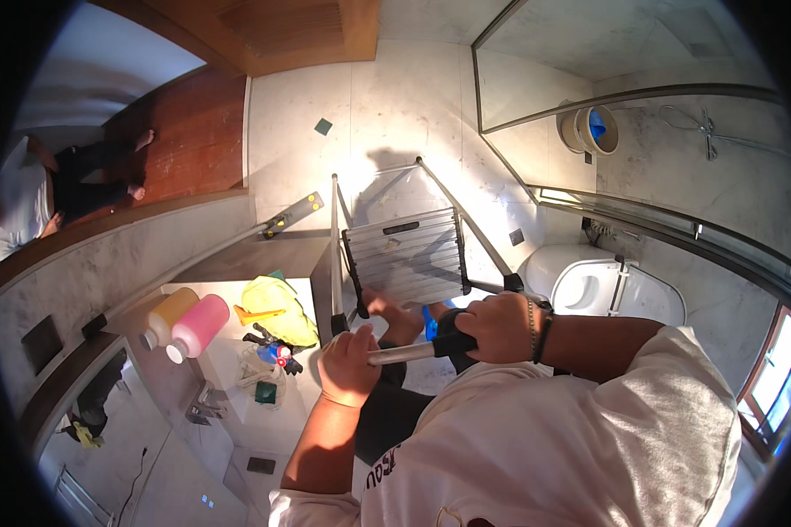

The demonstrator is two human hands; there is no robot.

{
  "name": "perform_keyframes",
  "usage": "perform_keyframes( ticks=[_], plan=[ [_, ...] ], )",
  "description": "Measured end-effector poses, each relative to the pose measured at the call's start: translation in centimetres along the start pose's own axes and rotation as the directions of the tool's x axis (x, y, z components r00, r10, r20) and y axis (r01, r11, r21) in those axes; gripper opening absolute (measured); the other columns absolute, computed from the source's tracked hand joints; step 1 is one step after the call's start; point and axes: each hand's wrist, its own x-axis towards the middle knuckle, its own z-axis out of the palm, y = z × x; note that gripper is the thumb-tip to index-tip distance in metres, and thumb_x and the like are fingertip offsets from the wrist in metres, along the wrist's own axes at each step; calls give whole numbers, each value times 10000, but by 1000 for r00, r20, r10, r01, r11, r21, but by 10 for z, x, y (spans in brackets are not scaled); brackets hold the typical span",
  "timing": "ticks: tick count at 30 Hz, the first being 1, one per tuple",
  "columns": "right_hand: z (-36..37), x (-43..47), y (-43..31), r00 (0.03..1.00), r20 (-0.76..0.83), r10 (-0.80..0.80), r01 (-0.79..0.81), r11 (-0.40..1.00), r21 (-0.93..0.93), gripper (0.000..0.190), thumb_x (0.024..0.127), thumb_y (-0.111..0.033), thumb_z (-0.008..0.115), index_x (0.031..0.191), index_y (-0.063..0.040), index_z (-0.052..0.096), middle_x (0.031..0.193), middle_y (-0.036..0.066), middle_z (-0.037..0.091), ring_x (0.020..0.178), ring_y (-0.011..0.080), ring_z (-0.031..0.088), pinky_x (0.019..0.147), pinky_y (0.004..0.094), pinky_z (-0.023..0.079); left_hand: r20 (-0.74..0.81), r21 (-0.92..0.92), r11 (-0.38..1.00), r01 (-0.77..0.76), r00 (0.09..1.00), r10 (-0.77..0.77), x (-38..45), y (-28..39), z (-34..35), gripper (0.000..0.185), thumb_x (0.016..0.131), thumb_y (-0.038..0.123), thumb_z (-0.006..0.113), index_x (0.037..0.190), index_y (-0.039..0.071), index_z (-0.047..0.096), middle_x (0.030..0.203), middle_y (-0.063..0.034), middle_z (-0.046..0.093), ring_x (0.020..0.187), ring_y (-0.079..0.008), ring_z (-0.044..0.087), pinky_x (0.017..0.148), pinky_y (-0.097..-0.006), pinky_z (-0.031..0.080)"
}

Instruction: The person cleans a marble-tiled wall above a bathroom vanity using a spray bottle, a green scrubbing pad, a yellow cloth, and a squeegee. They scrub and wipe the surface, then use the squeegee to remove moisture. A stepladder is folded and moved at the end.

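My left hand point(349, 365) is closed around the left end of the metal handrail point(402, 354) of a folding stepladder. On the rail's black right-hand part rests my right hand point(498, 329), also gripping; a bracelet and dark band circle that wrist. Beyond the rail lies the stepladder's ribbed metal step point(409, 257), with a dark slot near its far edge. One bare foot point(395, 316) is at the step's near edge. Something blue point(430, 323), perhaps footwear, shows beside it, partly hidden by my arm and legs.
The white washbasin counter point(244, 421) holds a yellow cloth point(273, 306), a green scouring pad point(265, 393), a pink bottle point(201, 326) and an orange bottle point(171, 316). A flat mop point(296, 214) leans nearby. Rightward are a toilet point(586, 290), glass panels and a bucket point(606, 135). Another person point(29, 191) is at left.
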Motion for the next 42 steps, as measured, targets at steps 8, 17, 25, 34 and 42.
perform_keyframes(
  ticks=[8,17,25,34,42],
  plan=[
    [10,-3,-7,993,-101,56,-58,998,-19,277,632,-238,644,845,-80,565,684,85,561,660,243,591,600,357,471,43,-75,994,80,996,-77,-1,4,-5,227,665,54,602,891,60,585,613,-111,498,547,-296,544,496,-379,456],
    [14,-5,-18,958,-259,120,-146,986,-81,263,601,-243,641,783,-72,561,698,86,562,670,265,583,594,373,473,151,-141,990,-26,987,47,-3,-8,-9,307,655,97,630,946,106,532,667,-78,496,573,-267,539,517,-363,452],
    [15,-2,-24,952,-261,159,-200,970,-138,267,545,-205,692,706,-53,543,660,82,546,640,282,568,581,384,463,139,-163,985,-63,987,86,-9,-12,-10,318,657,153,635,949,93,523,694,-78,498,593,-266,543,537,-357,457],
    [13,-2,-18,968,-225,109,-118,993,-26,282,560,-244,722,696,-59,559,636,85,554,635,284,563,566,369,448,-9,-122,992,-36,999,35,-14,-5,-1,288,644,144,642,909,81,550,680,-81,498,583,-265,528,541,-358,441],
    [28,-12,3,937,-327,-123,89,989,-117,345,576,-254,724,803,-60,551,660,94,565,645,295,566,558,367,446,-398,67,994,-86,911,105,-22,-6,29,226,545,91,643,750,84,549,646,-84,473,554,-265,497,519,-345,427]
  ],
)
